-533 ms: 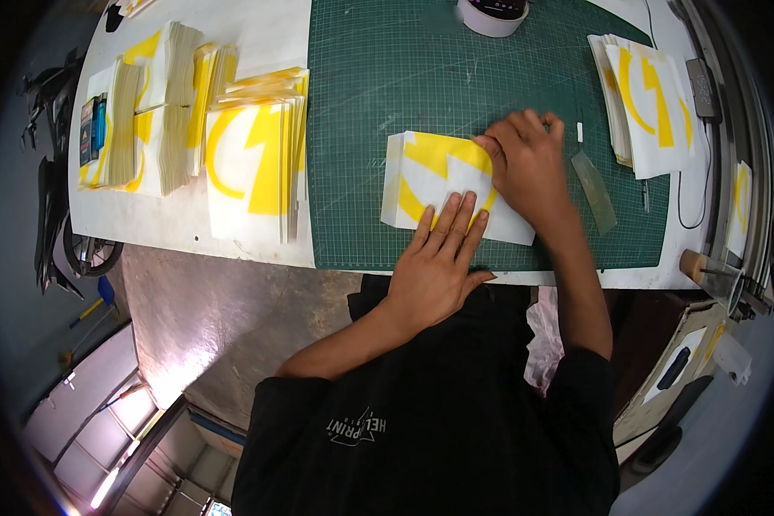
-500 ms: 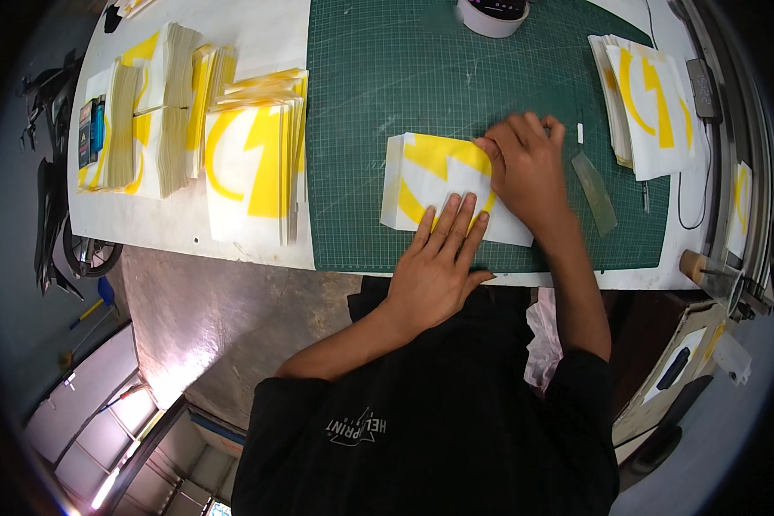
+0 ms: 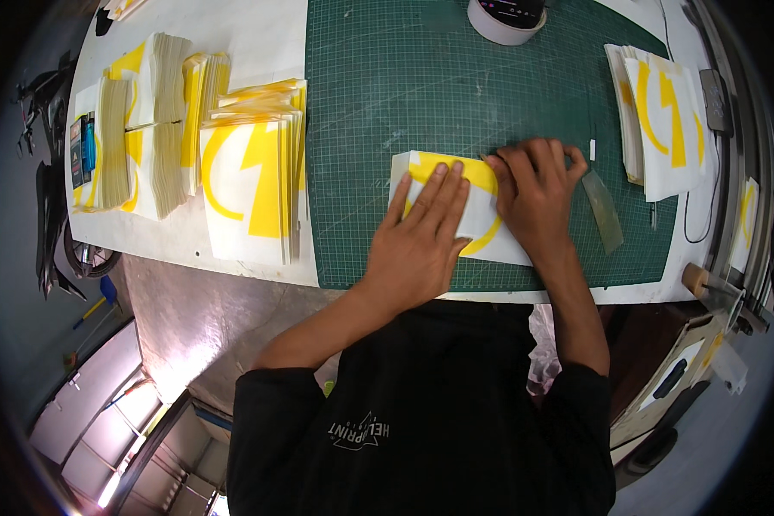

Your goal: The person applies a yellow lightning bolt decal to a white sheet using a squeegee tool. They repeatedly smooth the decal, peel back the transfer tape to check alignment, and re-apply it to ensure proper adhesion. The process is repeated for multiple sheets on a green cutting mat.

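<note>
A folded white-and-yellow paper (image 3: 482, 245) lies on the green cutting mat (image 3: 361, 112), close to the mat's front edge. A narrow white fold shows along its left side. My left hand (image 3: 430, 228) rests flat on top of it, fingers stretched out and slightly spread. At the paper's upper right edge is my right hand (image 3: 537, 189), its fingers curled and its thumb and fingertips closed at that edge. The exact grip is partly hidden by the hand itself.
Stacks of similar folded papers (image 3: 245, 189) stand on the white table to the left, and another pile (image 3: 666, 120) lies at the right. A tape roll (image 3: 506, 24) sits at the back. A translucent strip (image 3: 604, 215) lies right of my right hand.
My left hand has slid up and left over the paper, from its lower part to its upper middle. My right hand stays at the right edge, slightly lower in view.
</note>
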`<state>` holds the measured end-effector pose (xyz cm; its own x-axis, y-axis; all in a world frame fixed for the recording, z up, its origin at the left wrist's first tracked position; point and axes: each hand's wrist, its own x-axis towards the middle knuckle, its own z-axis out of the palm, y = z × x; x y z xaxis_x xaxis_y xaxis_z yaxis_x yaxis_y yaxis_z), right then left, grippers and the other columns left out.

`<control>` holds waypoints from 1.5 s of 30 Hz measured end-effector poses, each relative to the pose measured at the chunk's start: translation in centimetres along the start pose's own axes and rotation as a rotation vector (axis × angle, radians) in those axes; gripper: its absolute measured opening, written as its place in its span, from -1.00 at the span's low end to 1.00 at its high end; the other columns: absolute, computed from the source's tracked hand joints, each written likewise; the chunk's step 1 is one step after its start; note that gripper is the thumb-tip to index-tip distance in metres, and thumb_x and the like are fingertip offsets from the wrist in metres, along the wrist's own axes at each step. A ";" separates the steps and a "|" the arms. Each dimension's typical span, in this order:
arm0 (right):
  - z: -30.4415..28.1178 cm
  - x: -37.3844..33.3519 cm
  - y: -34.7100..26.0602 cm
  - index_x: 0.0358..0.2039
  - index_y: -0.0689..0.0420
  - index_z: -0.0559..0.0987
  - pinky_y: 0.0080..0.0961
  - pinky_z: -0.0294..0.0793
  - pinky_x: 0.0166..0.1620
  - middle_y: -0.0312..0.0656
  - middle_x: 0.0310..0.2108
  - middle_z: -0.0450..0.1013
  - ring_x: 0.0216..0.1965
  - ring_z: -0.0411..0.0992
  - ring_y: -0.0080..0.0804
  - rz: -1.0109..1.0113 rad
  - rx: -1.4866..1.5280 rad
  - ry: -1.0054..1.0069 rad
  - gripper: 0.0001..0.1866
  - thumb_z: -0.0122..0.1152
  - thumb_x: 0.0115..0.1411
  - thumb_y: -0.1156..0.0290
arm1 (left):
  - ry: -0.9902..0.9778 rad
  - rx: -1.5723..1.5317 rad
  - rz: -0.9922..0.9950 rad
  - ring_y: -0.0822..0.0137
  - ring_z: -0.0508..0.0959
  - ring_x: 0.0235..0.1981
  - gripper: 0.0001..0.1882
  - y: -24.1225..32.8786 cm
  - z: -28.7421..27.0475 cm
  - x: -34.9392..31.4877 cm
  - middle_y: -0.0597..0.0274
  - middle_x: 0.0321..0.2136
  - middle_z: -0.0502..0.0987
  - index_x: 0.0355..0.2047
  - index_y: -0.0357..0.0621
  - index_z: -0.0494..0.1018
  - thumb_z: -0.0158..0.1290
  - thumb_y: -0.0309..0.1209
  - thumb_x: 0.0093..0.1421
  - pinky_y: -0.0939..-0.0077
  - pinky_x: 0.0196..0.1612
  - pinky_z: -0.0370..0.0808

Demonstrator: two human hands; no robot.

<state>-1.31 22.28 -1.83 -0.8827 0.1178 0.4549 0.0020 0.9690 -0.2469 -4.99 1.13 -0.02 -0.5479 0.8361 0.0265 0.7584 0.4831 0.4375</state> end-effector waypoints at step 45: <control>-7.9 -10.5 4.4 0.21 0.24 0.57 -0.02 0.27 0.15 0.08 0.02 0.44 0.08 0.39 0.05 0.607 -0.345 0.051 -0.47 0.34 0.36 0.17 | 0.106 0.148 -0.155 -0.21 -0.05 0.59 0.02 0.1 0.9 0.5 -0.36 0.54 -0.02 0.50 -0.48 0.00 -0.08 0.22 0.42 -0.58 0.46 -0.28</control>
<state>11.69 27.03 -0.92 -0.6554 0.6617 0.3641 0.6443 0.7414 -0.1877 -4.82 1.82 -0.79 -0.6902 0.7205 0.0671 0.7013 0.6432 0.3074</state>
